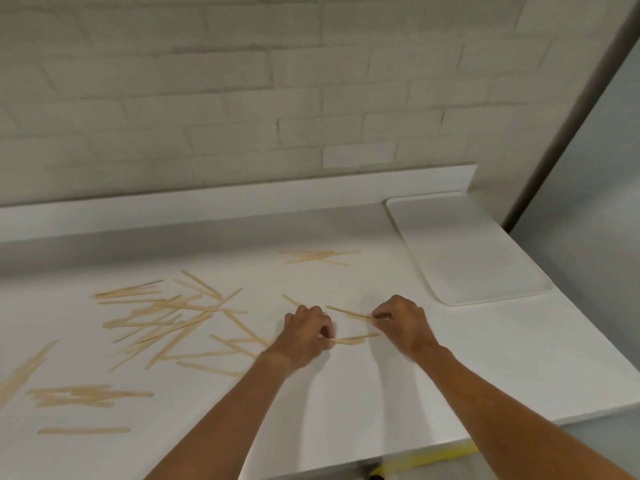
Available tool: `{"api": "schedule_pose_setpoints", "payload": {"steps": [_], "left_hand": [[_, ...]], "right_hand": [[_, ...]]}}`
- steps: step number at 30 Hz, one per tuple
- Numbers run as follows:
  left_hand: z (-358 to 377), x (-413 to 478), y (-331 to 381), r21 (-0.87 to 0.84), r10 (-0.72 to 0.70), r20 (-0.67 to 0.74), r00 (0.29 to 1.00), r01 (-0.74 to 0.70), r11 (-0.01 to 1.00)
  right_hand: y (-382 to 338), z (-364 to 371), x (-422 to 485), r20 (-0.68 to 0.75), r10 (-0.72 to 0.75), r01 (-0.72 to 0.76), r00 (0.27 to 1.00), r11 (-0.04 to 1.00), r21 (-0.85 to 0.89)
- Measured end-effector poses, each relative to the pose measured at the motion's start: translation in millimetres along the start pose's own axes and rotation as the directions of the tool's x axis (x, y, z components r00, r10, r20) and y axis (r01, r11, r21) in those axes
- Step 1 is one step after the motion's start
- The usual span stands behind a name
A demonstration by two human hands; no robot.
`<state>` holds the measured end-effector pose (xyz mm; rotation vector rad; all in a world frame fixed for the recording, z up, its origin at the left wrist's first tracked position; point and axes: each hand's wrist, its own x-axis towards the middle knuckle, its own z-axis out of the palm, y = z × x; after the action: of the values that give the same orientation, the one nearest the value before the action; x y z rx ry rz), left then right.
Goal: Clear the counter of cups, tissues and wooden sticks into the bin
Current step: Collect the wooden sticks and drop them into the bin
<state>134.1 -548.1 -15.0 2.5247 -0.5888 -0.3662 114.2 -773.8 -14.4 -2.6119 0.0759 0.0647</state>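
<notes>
The left grip (306,332) pinches the end of a near stick (353,338) lying on the white bench (346,393). The right grip (401,320) pinches the end of a farther stick (348,312) just beyond it. Many loose sticks (166,317) lie scattered to the left, and a small bunch (318,257) lies toward the back ledge. A white tray (467,251) sits at the bench's right end.

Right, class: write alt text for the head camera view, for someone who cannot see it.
On a white counter, the left hand and right hand each pinch a wooden stick. Many more sticks lie scattered to the left; a white tray sits at the back right, in front of a pale brick wall.
</notes>
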Motion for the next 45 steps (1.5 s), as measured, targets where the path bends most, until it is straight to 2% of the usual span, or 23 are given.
{"api": "schedule_pose_setpoints", "payload": {"steps": [5,7,9,12,14,17,18,21,23,26,31,35,37,45], "left_hand": [[-1.5,10.6,6.7,0.248,0.015,0.085,0.996,-0.036,0.968],[-0.7,8.9,7.2,0.295,0.057,0.095,0.994,-0.083,0.952],[-1.7,4.8,6.8,0.27,0.088,0.064,0.994,-0.102,0.957],[-12.7,2.5,2.7,0.023,0.02,-0.013,1.0,-0.019,1.0],[-19.2,7.2,-6.5,-0.117,-0.054,0.001,0.999,0.054,0.992],[-29.5,17.2,-23.4,-0.149,-0.103,0.063,0.993,0.112,0.983],[-30.9,18.5,-28.5,-0.179,-0.103,0.082,0.991,0.116,0.977],[-32.6,20.2,-43.5,-0.055,-0.063,0.079,0.995,0.067,0.996],[-36.7,14.3,-42.4,-0.056,-0.058,0.095,0.994,0.064,0.996],[-39.7,9.3,-44.3,0.078,0.023,0.095,0.995,-0.03,0.997],[-40.2,11.0,-49.3,0.148,0.083,0.065,0.994,-0.092,0.985],[-40.9,11.4,-47.6,0.026,0.01,-0.036,0.999,-0.009,1.0],[-39.3,13.3,-50.6,0.034,-0.003,-0.038,0.999,0.004,0.999],[-43.7,31.6,-43.4,0.018,-0.027,-0.015,1.0,0.027,0.999]], "right_hand": [[-3.9,7.3,15.6,0.06,0.024,-0.017,0.998,0.993,-0.12],[-5.3,9.3,17.7,0.063,0.009,0.001,0.998,0.986,-0.164],[-5.6,6.1,16.3,0.03,0.018,-0.015,0.999,0.992,-0.122],[-2.0,-2.9,11.4,-0.017,0.04,-0.039,0.999,0.998,0.056],[2.0,-9.9,4.9,0.012,0.043,-0.045,0.999,0.975,0.218],[5.3,-16.2,-8.9,0.085,0.051,-0.075,0.995,0.947,0.314],[5.6,-18.0,-14.8,0.102,0.064,-0.094,0.993,0.944,0.317],[9.1,-22.4,-35.4,0.121,0.089,-0.123,0.989,0.943,0.308],[15.1,-22.6,-49.5,0.107,0.1,-0.122,0.989,0.965,0.231],[23.2,-18.9,-68.2,0.051,0.158,-0.162,0.986,0.982,0.096],[30.1,-7.9,-92.3,-0.046,0.26,-0.263,0.965,0.961,-0.084],[31.1,0.0,-99.4,-0.193,0.345,-0.361,0.919,0.931,-0.058],[28.4,0.8,-96.0,-0.219,0.357,-0.376,0.908,0.925,-0.054],[16.5,4.6,-46.7,-0.117,0.373,-0.369,0.92,0.928,0.055]]}}
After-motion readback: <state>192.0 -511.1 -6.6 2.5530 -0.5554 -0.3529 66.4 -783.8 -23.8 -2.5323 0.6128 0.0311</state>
